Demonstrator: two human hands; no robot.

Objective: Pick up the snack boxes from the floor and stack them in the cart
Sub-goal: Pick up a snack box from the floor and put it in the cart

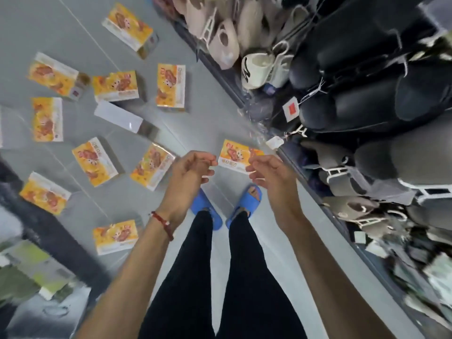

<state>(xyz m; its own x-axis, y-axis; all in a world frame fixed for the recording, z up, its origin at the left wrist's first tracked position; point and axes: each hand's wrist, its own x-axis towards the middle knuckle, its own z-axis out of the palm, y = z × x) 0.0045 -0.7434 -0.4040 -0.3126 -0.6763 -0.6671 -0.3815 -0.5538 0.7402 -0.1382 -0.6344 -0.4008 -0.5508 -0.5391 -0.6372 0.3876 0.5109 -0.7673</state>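
Lying scattered on the floor (195,123), snack boxes (171,86); slippers (256,69) in the rack (217,72).

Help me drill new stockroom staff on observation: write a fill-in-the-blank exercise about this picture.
1. The snack boxes lie scattered on the ____.
2. The left hand and right hand hold ____.
3. The slippers on the person's feet are ____.
4. The red cord sits on the ____ wrist.
Missing words: floor; nothing; blue; left.

A shop aisle: rack of slippers (367,104) on plastic hangers with paper price tags (291,110), grey tiled floor (49,28).
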